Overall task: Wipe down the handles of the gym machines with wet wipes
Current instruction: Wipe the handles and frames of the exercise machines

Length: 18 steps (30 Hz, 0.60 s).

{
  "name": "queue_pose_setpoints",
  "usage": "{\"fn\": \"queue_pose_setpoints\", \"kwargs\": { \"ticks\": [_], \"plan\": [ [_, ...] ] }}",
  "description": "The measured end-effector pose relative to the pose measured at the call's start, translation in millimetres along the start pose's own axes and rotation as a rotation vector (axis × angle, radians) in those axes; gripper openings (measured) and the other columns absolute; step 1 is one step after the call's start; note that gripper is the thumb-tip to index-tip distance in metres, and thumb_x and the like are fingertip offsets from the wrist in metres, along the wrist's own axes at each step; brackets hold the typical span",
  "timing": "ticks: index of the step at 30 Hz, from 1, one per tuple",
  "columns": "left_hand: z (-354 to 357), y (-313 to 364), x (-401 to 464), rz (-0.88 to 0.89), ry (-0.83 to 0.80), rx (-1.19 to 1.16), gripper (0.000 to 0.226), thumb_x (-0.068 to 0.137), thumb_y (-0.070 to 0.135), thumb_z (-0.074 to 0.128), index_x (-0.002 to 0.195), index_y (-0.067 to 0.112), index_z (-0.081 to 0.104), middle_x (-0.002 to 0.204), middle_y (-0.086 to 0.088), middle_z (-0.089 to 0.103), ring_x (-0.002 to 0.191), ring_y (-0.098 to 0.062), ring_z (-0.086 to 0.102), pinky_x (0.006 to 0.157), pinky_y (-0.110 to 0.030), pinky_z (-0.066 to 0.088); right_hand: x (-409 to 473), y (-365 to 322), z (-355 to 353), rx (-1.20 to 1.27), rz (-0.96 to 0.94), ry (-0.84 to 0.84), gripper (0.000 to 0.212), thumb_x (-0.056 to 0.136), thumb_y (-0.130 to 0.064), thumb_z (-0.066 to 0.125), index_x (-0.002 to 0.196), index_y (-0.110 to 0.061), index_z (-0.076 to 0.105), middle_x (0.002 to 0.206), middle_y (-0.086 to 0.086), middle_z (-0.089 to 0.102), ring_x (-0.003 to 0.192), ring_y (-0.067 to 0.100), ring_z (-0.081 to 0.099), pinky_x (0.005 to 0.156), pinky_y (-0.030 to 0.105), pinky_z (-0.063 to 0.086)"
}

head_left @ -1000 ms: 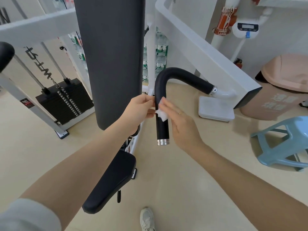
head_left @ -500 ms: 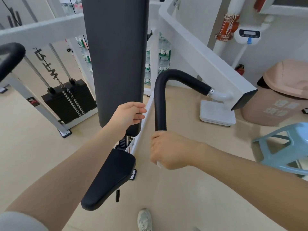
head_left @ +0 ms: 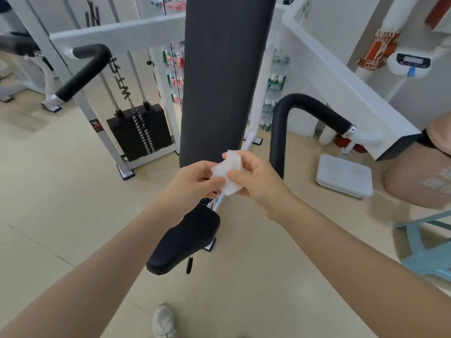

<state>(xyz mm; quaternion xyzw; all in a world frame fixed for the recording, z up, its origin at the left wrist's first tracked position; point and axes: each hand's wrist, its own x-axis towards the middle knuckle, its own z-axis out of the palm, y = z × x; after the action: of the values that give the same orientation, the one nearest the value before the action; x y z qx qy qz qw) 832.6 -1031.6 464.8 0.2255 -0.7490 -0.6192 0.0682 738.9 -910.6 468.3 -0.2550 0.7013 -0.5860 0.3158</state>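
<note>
Two hands meet at frame centre, before lower end of back pad (head_left: 227, 76). Left hand (head_left: 195, 184): fingers curled, pinching wipe (head_left: 228, 175) at its left edge. Right hand (head_left: 256, 181): thumb and fingers grasping same wipe from right. Wipe: white, crumpled, held clear of both handles. Right handle (head_left: 283, 125): black, bent, just right of hands, untouched. Left handle (head_left: 83, 71): well apart, upper left. Seat (head_left: 185, 242) below hands. Weight stack (head_left: 139, 132) behind, left.
</note>
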Motion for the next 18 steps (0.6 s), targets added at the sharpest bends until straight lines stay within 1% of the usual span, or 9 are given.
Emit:
{"fn": "queue_pose_setpoints", "kwargs": {
  "ticks": [2, 4, 5, 7, 11, 13, 14, 16, 18],
  "plan": [
    [-19.2, -7.3, -3.1, 0.008, 0.009, -0.021, 0.005, 0.089, 0.011, 0.059, 0.091, 0.015, 0.063, 0.070, 0.009, 0.066, 0.064, -0.004, 0.060, 0.072, -0.024, 0.054, 6.6, -6.0, 14.6, 0.001, -0.010, -0.023, 0.031, 0.088, -0.002, 0.056, 0.109, -0.024, 0.060, 0.115, 0.006, 0.058, 0.105, 0.024, 0.058, 0.086, 0.041, 0.055],
    [-43.2, -12.8, -4.1, 0.024, 0.003, -0.011, 0.006, 0.089, 0.010, 0.058, 0.087, 0.014, 0.063, 0.067, 0.007, 0.064, 0.060, -0.003, 0.057, 0.069, -0.023, 0.050, 15.1, -12.2, 33.2, -0.002, -0.009, -0.060, 0.024, 0.087, -0.001, 0.057, 0.095, -0.023, 0.062, 0.108, 0.008, 0.060, 0.102, 0.026, 0.059, 0.084, 0.040, 0.056],
    [-57.5, -15.9, -3.1, 0.031, -0.005, 0.001, 0.007, 0.090, 0.010, 0.058, 0.087, 0.014, 0.063, 0.069, 0.006, 0.064, 0.061, -0.003, 0.056, 0.069, -0.023, 0.049, 20.4, -15.1, 44.3, 0.009, -0.001, -0.085, 0.021, 0.087, -0.001, 0.057, 0.089, -0.021, 0.061, 0.101, 0.007, 0.060, 0.097, 0.025, 0.060, 0.078, 0.035, 0.056],
    [-91.8, -22.7, -0.1, 0.035, -0.026, 0.027, 0.007, 0.090, 0.010, 0.057, 0.089, 0.013, 0.063, 0.070, 0.007, 0.063, 0.062, -0.002, 0.057, 0.069, -0.023, 0.048, 32.1, -21.1, 70.0, 0.028, 0.022, -0.142, 0.022, 0.086, 0.001, 0.055, 0.077, -0.019, 0.057, 0.086, 0.003, 0.055, 0.081, 0.019, 0.055, 0.063, 0.022, 0.050],
    [-179.3, -39.9, 6.7, 0.032, -0.090, 0.123, 0.009, 0.090, 0.012, 0.058, 0.084, 0.017, 0.062, 0.074, 0.006, 0.064, 0.073, -0.008, 0.058, 0.074, -0.025, 0.048, 63.0, -31.5, 138.5, 0.070, 0.114, -0.175, 0.030, 0.083, 0.010, 0.042, 0.067, -0.015, 0.047, 0.078, 0.006, 0.046, 0.067, 0.013, 0.048, 0.053, 0.017, 0.042],
    [-222.9, -49.2, 7.4, 0.021, -0.122, 0.153, 0.010, 0.090, 0.013, 0.057, 0.082, 0.018, 0.061, 0.077, 0.004, 0.066, 0.077, -0.012, 0.060, 0.077, -0.028, 0.049, 82.6, -35.9, 176.8, 0.096, 0.157, -0.180, 0.031, 0.084, 0.012, 0.041, 0.068, -0.014, 0.047, 0.074, 0.002, 0.045, 0.066, 0.012, 0.050, 0.050, 0.016, 0.043],
    [-242.1, -52.7, 8.5, 0.019, -0.132, 0.168, 0.011, 0.090, 0.013, 0.057, 0.082, 0.018, 0.060, 0.075, 0.004, 0.066, 0.075, -0.012, 0.060, 0.077, -0.028, 0.048, 93.2, -37.8, 194.7, 0.122, 0.173, -0.178, 0.028, 0.086, 0.011, 0.043, 0.073, -0.012, 0.051, 0.076, 0.002, 0.050, 0.069, 0.013, 0.053, 0.052, 0.016, 0.045],
    [-275.5, -58.9, 14.9, 0.025, -0.143, 0.190, 0.012, 0.090, 0.011, 0.057, 0.081, 0.017, 0.059, 0.070, 0.004, 0.065, 0.070, -0.012, 0.060, 0.075, -0.029, 0.048, 112.4, -40.8, 225.1, 0.179, 0.207, -0.156, 0.015, 0.088, 0.006, 0.050, 0.094, -0.004, 0.059, 0.088, 0.006, 0.061, 0.083, 0.017, 0.061, 0.061, 0.020, 0.052],
    [-304.8, -63.6, 24.5, 0.035, -0.126, 0.224, 0.014, 0.089, 0.009, 0.057, 0.079, 0.018, 0.058, 0.070, 0.003, 0.062, 0.066, -0.012, 0.056, 0.072, -0.028, 0.047, 129.6, -43.6, 248.9, 0.182, 0.246, -0.136, 0.027, 0.086, 0.001, 0.056, 0.113, 0.000, 0.058, 0.101, 0.009, 0.064, 0.093, 0.020, 0.063, 0.067, 0.023, 0.054]
  ]
}}
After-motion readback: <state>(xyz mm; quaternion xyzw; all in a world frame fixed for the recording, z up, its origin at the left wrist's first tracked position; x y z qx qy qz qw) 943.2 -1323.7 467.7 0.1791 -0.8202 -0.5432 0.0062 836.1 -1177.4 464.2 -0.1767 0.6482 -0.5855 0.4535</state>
